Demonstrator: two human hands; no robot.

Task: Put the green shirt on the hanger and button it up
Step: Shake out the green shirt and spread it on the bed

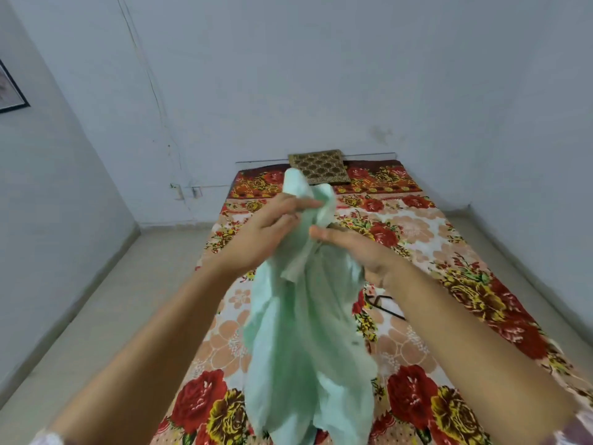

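Left hand (266,231): pinched the bunched top of the shirt (305,332), fingers lying along the cloth.
Shirt: was held clear of the bed (449,252) between both hands, with its long axis hanging straight down and the hem nearest the camera.
Right hand (356,252): gripped the same bunch from the opposite side; the thumb showed, the fingers were hidden behind the fabric.
Hanger (385,308): judged to be the thin dark frame lying flat on the bed under the right wrist, mostly hidden and not yet inside the shirt.
Deciding relation: the hanger lay below and right of the shirt, nearer the right hand.
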